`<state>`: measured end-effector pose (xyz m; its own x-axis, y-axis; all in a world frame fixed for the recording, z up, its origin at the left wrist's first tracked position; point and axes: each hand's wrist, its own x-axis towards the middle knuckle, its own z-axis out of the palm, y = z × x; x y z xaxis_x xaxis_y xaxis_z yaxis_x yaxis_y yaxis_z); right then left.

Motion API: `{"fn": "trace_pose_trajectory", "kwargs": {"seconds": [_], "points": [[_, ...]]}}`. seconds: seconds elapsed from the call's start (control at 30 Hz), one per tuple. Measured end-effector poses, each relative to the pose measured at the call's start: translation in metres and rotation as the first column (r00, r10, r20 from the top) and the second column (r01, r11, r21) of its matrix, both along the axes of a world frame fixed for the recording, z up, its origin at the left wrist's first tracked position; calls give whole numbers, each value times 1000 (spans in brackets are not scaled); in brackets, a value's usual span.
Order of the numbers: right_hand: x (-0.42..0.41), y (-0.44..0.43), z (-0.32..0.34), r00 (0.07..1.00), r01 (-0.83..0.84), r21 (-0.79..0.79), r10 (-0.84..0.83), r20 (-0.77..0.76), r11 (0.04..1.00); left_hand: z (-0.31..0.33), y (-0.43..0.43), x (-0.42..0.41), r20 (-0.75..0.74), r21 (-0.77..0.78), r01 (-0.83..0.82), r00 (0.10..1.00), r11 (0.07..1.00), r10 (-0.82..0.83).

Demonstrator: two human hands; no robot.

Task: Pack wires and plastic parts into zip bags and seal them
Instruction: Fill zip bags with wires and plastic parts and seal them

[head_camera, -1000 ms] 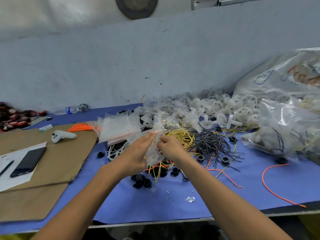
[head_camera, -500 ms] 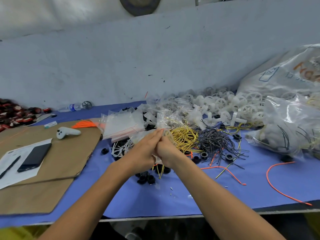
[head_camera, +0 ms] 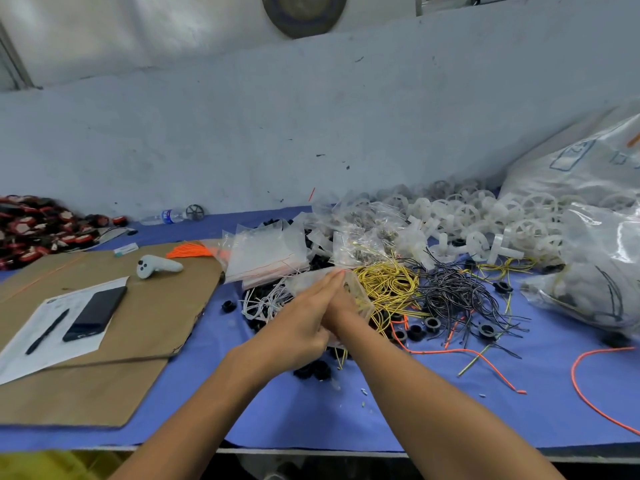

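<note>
Left hand (head_camera: 298,323) has pressed flat against right hand (head_camera: 341,308), sandwiching the zip bag (head_camera: 361,293).

Beyond the fingers (head_camera: 327,284) rises a pale blue-grey wall (head_camera: 311,133), scuffed with small dark marks. Higher up it turns whitish, and a round dark disc (head_camera: 304,12) hangs there (its top cut off). Under the fingers a table (head_camera: 277,420) spreads in blue covering, its pale front edge nearest. The light is soft and even.
</note>
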<state>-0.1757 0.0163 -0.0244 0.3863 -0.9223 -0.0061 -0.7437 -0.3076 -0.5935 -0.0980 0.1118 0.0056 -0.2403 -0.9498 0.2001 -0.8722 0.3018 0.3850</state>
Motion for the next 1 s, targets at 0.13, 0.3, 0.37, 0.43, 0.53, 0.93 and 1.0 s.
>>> {"fn": "trace_pose_trajectory", "kwargs": {"seconds": [0.13, 0.3, 0.37, 0.43, 0.53, 0.93, 1.0], "points": [[3, -3, -3, 997, -69, -29, 68, -47, 997, 3, -2, 9, 11, -41, -62, 998, 997, 62], [-5, -12, 32, 929, -112, -96, 70, -363, 989, 15, -7, 6, -33, -150, -114, 993, 982, 110], [-6, -14, 47, 831, -233, -105, 142, -537, 967, 26, -9, 3, -62, -233, -165, 986, 958, 154], [-10, -16, 60, 769, -316, -116, 183, -613, 942, 42, -15, 6, -30, -273, -226, 974, 935, 226], [-17, -25, 88, 693, -386, -70, 238, -681, 920, 71, -27, 17, 10, -244, -303, 949, 921, 314], [-14, -41, 162, 492, -441, 180, 405, -771, 879, 117, -38, 33, -111, -273, -389, 921, 880, 373], [-11, -43, 162, 485, -428, 207, 417, -769, 880, 117, -38, 35, -114, -259, -403, 915, 878, 386]]}}
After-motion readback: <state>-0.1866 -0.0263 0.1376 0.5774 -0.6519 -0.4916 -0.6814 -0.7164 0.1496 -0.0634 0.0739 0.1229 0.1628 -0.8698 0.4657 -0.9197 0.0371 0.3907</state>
